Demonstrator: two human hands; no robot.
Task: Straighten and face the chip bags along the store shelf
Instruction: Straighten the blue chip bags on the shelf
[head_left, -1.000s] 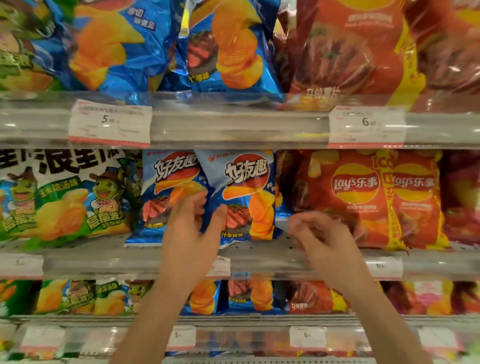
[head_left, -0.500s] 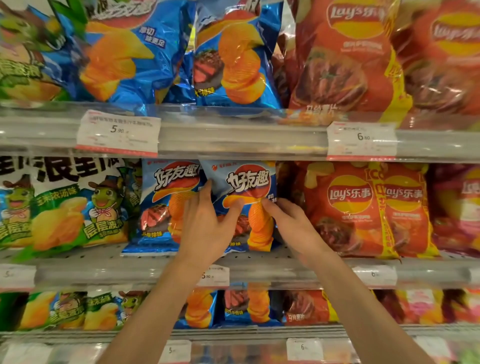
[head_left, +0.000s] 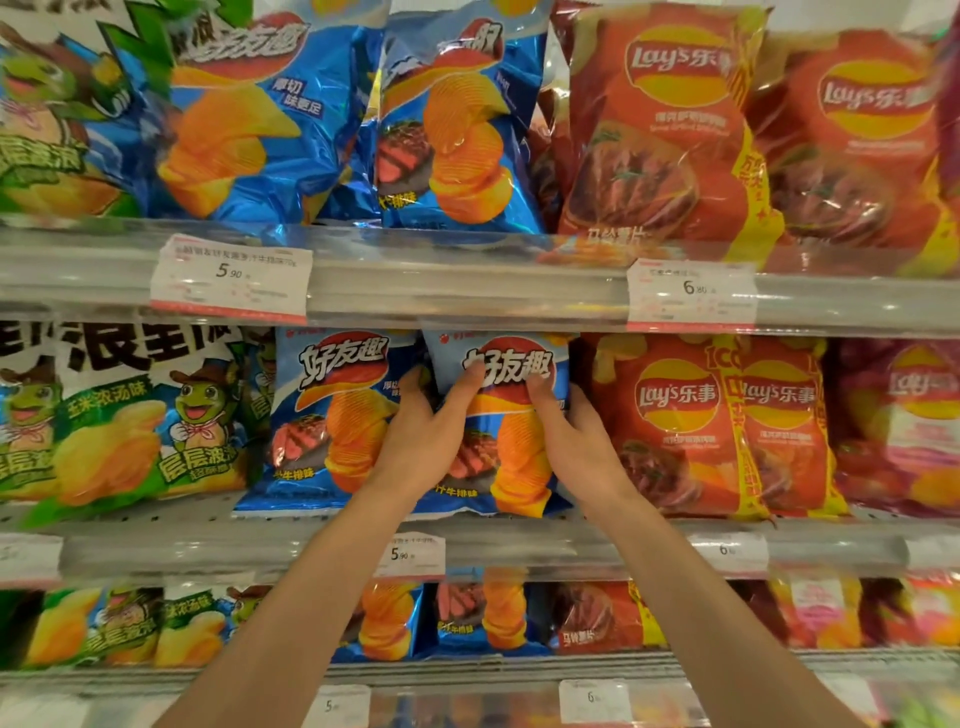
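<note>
A blue chip bag (head_left: 511, 467) stands upright on the middle shelf (head_left: 156, 551), facing forward. My left hand (head_left: 428, 431) grips its left edge, thumb on the front and fingers tucked behind. My right hand (head_left: 574, 436) holds its right edge, thumb across the printed logo. A second blue bag (head_left: 327, 415) of the same kind stands just to the left, touching my left hand. Red Lay's bags (head_left: 675, 426) stand right beside it on the right.
Green and white frog-print bags (head_left: 114, 415) fill the middle shelf's left. The upper shelf (head_left: 467, 280) carries larger blue bags (head_left: 249, 119) and red bags (head_left: 660, 130), with price tags (head_left: 231, 278) on its rail. A lower shelf (head_left: 467, 670) holds smaller bags.
Both hands have risen from the shelf's front edge and closed in on the right blue bag, which now stands straighter. The camera has tilted upward.
</note>
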